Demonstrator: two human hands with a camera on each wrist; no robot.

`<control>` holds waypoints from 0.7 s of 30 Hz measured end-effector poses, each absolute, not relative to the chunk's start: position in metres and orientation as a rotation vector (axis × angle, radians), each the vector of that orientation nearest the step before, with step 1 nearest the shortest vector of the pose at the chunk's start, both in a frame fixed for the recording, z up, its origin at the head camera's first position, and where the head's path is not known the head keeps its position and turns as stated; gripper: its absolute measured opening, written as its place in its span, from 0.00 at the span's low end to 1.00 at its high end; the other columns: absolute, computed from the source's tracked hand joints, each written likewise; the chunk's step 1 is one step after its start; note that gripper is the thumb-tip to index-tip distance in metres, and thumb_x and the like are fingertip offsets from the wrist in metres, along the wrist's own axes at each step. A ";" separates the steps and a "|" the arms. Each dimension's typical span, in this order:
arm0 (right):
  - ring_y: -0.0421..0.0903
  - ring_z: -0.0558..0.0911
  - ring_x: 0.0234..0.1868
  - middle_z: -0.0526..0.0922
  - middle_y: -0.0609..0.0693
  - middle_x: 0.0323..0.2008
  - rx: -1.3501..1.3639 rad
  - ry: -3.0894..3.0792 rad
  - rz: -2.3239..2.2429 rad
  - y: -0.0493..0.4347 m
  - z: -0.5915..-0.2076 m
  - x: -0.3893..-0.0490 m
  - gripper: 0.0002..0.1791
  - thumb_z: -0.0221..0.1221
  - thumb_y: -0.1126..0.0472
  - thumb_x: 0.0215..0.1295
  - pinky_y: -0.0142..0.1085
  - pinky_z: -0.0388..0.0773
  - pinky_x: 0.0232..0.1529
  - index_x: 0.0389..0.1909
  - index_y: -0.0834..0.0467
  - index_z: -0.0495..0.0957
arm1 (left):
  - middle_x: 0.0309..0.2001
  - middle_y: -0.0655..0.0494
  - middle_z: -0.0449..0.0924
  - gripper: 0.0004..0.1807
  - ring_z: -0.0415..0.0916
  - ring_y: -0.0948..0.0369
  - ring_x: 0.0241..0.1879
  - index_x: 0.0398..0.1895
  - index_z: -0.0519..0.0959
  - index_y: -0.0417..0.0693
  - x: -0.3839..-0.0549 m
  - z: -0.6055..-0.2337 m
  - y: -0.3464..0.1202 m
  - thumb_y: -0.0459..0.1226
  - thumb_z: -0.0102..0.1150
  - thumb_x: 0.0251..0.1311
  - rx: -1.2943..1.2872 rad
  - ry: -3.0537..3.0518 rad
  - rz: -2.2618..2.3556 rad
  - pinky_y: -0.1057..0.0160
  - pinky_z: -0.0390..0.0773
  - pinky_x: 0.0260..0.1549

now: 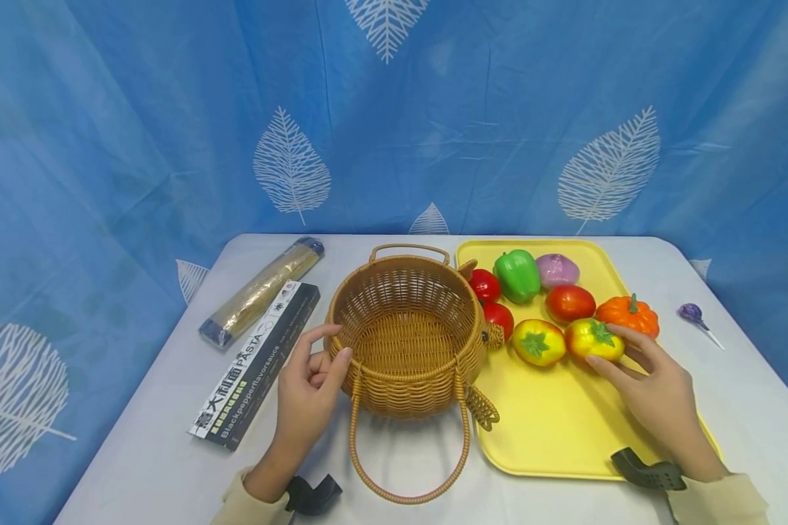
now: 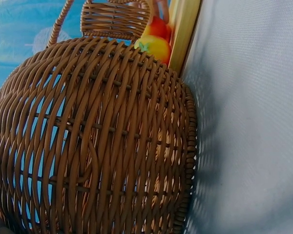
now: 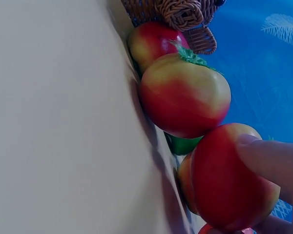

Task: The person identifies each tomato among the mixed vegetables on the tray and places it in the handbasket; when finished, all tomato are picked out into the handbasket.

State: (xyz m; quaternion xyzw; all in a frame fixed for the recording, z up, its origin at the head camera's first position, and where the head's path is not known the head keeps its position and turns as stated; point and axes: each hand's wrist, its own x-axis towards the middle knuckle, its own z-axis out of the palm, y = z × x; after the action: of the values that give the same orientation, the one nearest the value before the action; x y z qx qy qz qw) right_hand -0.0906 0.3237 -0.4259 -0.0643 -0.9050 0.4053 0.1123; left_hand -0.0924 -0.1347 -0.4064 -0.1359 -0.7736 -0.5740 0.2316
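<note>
A brown wicker basket [image 1: 407, 343], duck-shaped with a beak and woven feet, stands mid-table with its mouth up and its handle lowered toward me. My left hand [image 1: 311, 386] holds the basket's left rim between thumb and forefinger; only a dark bit of hand shows in the left wrist view. My right hand [image 1: 657, 386] grips a yellow-red toy tomato [image 1: 593, 340] on the yellow tray [image 1: 532, 430], thumb on the near side. Beside it lies a second yellow-red tomato [image 1: 538, 343]. In the right wrist view the gripped tomato [image 3: 229, 180] touches its neighbour [image 3: 185, 95].
On the tray lie red tomatoes [image 1: 499, 319], a green pepper [image 1: 517, 275], a purple onion [image 1: 557, 270], a red oval tomato [image 1: 570, 303] and an orange pumpkin [image 1: 627, 315]. A lollipop [image 1: 692, 315] lies right. Left are a pasta box [image 1: 256, 364] and wrapped noodles [image 1: 263, 292].
</note>
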 end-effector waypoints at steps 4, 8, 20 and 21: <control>0.72 0.72 0.62 0.68 0.66 0.70 -0.201 -2.646 1.193 0.323 -0.425 -0.090 0.36 0.69 0.49 0.66 0.13 0.72 0.38 0.71 0.58 0.70 | 0.15 0.60 0.54 0.21 0.50 0.69 0.14 0.61 0.77 0.46 -0.092 -0.406 -0.135 0.28 0.63 0.67 -0.375 -2.127 -1.575 0.67 0.52 0.10; 0.72 0.72 0.63 0.68 0.66 0.69 -0.208 -2.639 1.196 0.323 -0.424 -0.090 0.36 0.69 0.49 0.66 0.13 0.72 0.39 0.71 0.58 0.70 | 0.15 0.60 0.54 0.21 0.50 0.69 0.14 0.61 0.76 0.44 -0.092 -0.406 -0.134 0.27 0.63 0.66 -0.375 -2.130 -1.563 0.67 0.52 0.09; 0.59 0.75 0.66 0.69 0.63 0.71 -0.259 -2.566 1.207 0.322 -0.423 -0.089 0.36 0.70 0.50 0.65 0.14 0.72 0.40 0.72 0.52 0.71 | 0.15 0.60 0.54 0.19 0.50 0.69 0.14 0.61 0.77 0.49 -0.090 -0.403 -0.133 0.30 0.63 0.68 -0.351 -2.134 -1.609 0.67 0.53 0.10; 0.56 0.75 0.66 0.69 0.63 0.70 -0.255 -2.560 1.208 0.322 -0.423 -0.089 0.36 0.70 0.51 0.65 0.14 0.72 0.41 0.72 0.52 0.71 | 0.15 0.60 0.54 0.19 0.50 0.69 0.14 0.61 0.77 0.49 -0.090 -0.402 -0.133 0.30 0.63 0.68 -0.350 -2.138 -1.608 0.67 0.53 0.10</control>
State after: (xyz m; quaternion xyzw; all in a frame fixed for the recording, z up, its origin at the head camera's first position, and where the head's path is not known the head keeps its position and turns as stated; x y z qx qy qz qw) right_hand -0.0886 0.3220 -0.4230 -0.0887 -0.8906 0.4202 0.1494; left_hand -0.0902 -0.1334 -0.4024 -0.1265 -0.7729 -0.5815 0.2200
